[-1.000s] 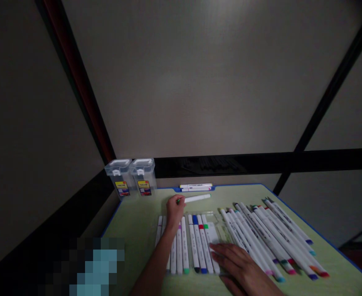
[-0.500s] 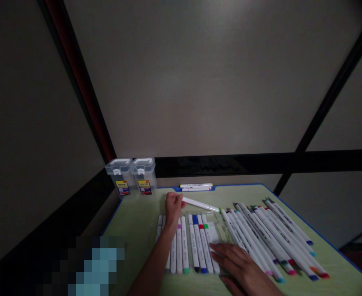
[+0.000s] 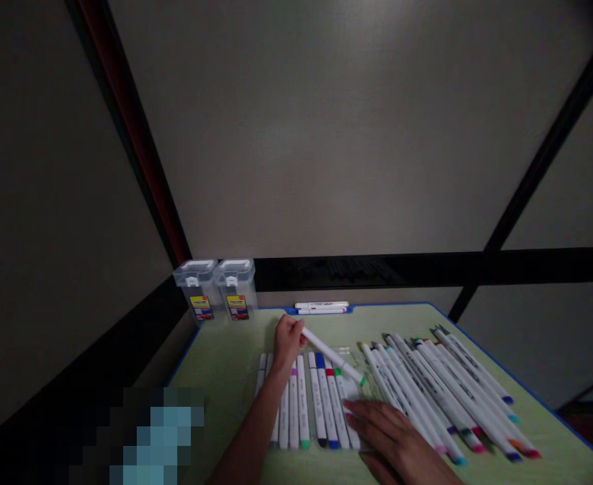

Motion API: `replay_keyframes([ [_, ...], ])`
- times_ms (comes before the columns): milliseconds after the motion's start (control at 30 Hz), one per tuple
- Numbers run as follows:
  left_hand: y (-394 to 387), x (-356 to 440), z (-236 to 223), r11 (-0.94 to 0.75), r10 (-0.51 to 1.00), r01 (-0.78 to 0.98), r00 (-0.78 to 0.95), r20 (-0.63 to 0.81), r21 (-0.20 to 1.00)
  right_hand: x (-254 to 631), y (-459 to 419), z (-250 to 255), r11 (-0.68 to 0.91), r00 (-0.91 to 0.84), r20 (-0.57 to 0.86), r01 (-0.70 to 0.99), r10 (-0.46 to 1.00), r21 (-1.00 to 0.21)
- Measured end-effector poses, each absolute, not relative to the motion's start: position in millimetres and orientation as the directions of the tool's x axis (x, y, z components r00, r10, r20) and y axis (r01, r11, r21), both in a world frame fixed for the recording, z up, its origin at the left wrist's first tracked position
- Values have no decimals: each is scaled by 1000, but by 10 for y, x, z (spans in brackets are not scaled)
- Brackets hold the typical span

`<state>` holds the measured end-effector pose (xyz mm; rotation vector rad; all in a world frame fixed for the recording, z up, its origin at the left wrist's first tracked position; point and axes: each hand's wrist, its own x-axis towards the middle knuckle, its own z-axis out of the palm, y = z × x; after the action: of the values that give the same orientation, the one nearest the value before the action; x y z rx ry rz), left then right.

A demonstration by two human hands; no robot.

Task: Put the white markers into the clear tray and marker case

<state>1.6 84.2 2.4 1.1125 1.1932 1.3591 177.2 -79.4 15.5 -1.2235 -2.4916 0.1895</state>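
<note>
My left hand [image 3: 287, 342] is closed on one end of a white marker with a green cap [image 3: 333, 356], which slants down to the right over a row of markers [image 3: 321, 404] lying in a clear flat tray. My right hand [image 3: 397, 438] rests flat on the near right end of that row, fingers stretched out. To the right, several white markers with coloured caps [image 3: 443, 391] lie side by side on the green desk [image 3: 226, 364].
Two clear lidded boxes [image 3: 218, 289] with yellow labels stand at the desk's back left corner. Two markers [image 3: 321, 308] lie in the blue groove at the back edge. A wall and dark metal bars rise behind the desk. A blurred patch covers the lower left.
My left hand has swung the green-capped marker from lying level toward the right to pointing down-right over the tray. My right hand has stayed in place.
</note>
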Motion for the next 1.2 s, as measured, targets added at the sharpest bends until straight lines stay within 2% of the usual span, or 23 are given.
replay_keyframes([
  [600,813,71,39,-94,995,-20,-35,93,995,1775,-804,160,689,-612,371,716,698,-115],
  [967,781,219,43,-98,994,3,-48,98,995,1713,-834,225,692,-569,436,692,697,-206],
  [1200,653,366,105,-59,998,-18,-21,59,998,1701,-848,227,723,-597,468,676,652,-143],
])
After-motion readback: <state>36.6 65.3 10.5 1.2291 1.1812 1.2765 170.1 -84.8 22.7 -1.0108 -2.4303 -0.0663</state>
